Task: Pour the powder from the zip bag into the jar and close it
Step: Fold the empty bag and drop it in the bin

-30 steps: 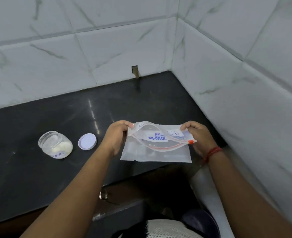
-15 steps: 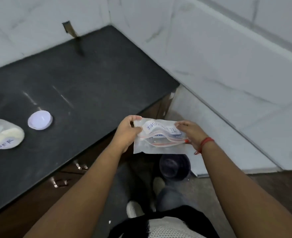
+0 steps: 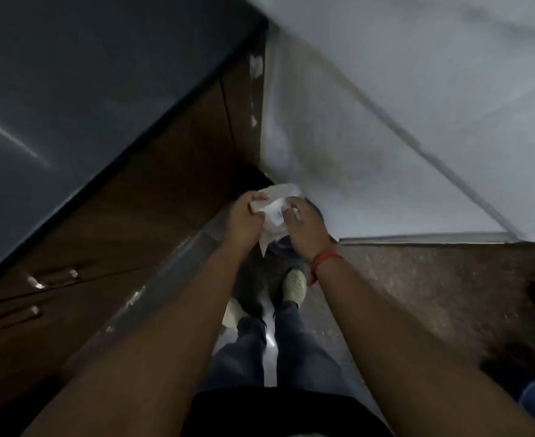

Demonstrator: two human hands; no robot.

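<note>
- Both forearms reach forward and down, drawing together so the hands meet close in front of the body.
- The left hand has its fingers curled, gripping the left side of the crumpled zip bag.
- The right hand pinches the bag's right side, back of the hand up.
- A red thread circles the right wrist.

Zip bag in my hands: whitish, translucent, small dark print, blurred. Red thread band on my right wrist. Counter dark grey-black; cabinet fronts brown wood. Wall pale grey-white. My shoes cream, trousers dark blue.
</note>
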